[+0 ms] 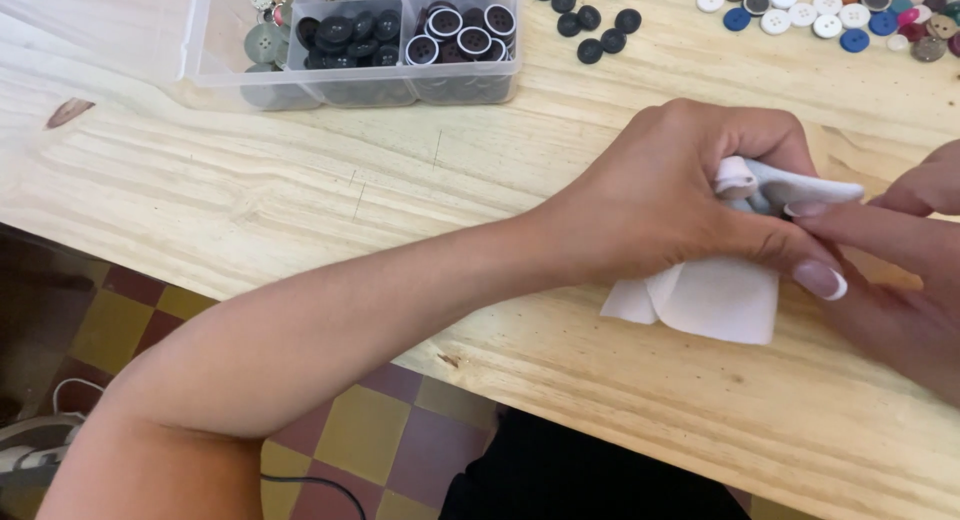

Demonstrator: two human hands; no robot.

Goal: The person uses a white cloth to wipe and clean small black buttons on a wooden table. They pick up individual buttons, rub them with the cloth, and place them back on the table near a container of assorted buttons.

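Observation:
My left hand [690, 185] is curled around a piece of white fabric [715, 298] that rests on the pale wooden table [300, 190]. The cloth is bunched up inside the fist, with a fold sticking out to the right and a loose flap hanging below toward me. My right hand [900, 270] comes in from the right edge, its fingers pinching the protruding fold of the same cloth next to my left thumb. Much of the right hand lies outside the view.
A clear plastic compartment box [215, 75] with dark buttons [350, 35] stands at the back left. Loose black buttons [590, 20] lie behind my hands, and mixed white, blue and coloured buttons [830, 15] lie at the back right. Tiled floor [360, 440] shows below the table edge.

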